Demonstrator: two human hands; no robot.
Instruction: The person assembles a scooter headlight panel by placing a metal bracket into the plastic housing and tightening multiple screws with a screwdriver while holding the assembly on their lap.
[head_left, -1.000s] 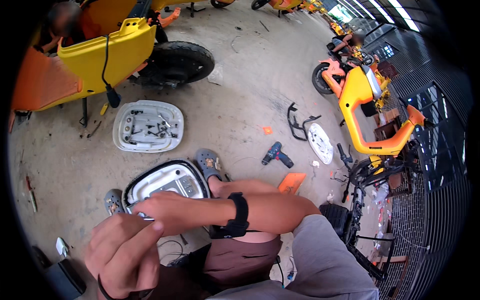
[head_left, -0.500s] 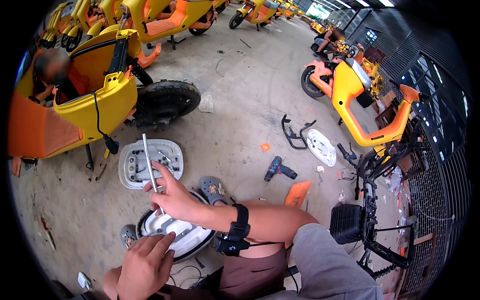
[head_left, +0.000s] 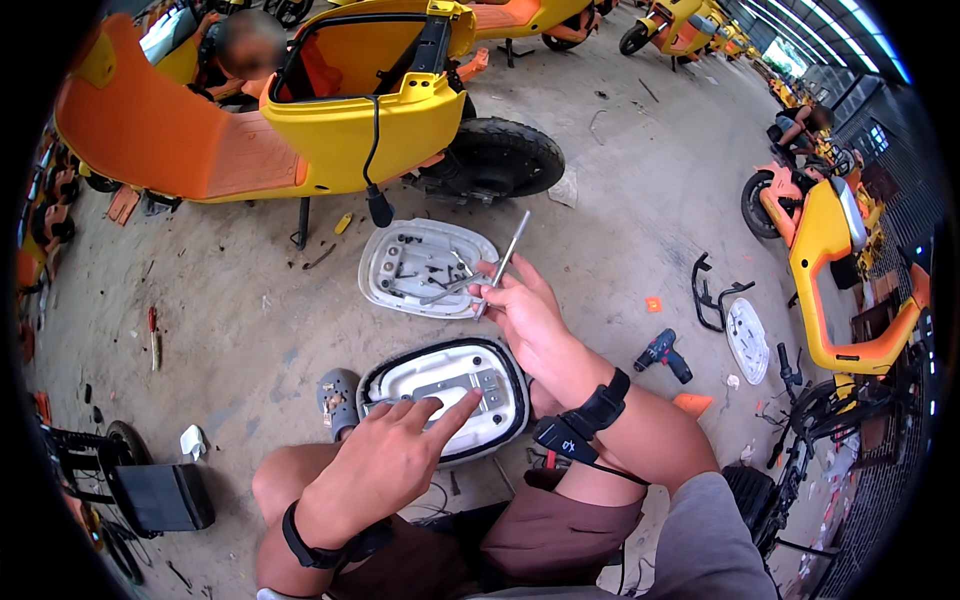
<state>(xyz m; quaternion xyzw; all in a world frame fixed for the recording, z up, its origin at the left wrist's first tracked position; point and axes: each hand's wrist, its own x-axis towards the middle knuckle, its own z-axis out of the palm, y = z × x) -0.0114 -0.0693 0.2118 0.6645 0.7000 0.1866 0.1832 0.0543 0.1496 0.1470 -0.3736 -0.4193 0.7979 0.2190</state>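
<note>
Metal rod: slanted up-right, gripped by right hand.
Left hand: fingers apart, index aimed at bracket.
Black-rimmed shell: lay under it, right hand farther.

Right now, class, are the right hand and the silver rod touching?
Touching: the head view shows the right hand gripping the silver rod, whose upper end sticks out.
</note>
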